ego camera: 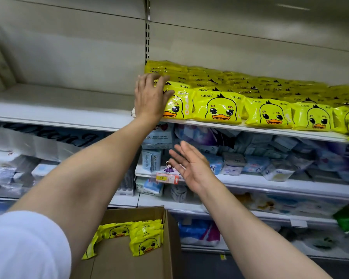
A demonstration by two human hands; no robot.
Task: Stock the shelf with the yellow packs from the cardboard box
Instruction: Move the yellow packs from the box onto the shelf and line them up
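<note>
**Shelf nearly full, a few packs left in the box**

At the left of the frame the shelf (250, 128) is bare and white; the yellow packs (218, 107) begin just past the centre upright and run in a dense row to the right edge, stacked several deep and more than one layer high towards the back. By that showing, most of the stocking looks done.

The left hand (149, 95) lies flat against the end pack (177, 106) at the left end of that row, upper centre of the frame. Its fingers are spread over the pack's top and face, pressing or squaring it rather than clasping it; the grip is wide and holds nothing.

The right hand (191, 168) hangs in mid-air, centre of the frame, in front of the lower shelves of blue and white goods. Its palm is turned up, fingers loosely splayed, grip wide and empty.

At the bottom centre stands the cardboard box (169, 238), open at the top. Inside it lie a handful of duck packs (145, 244): one flat near the back, a short stack of about three at the right wall, and one partly hidden behind the left forearm. Much of the box floor shows bare brown, so the box is close to empty.

What is left, as I judge it: settle the end pack, then fetch the remaining few from the box and add them to the row.
</note>
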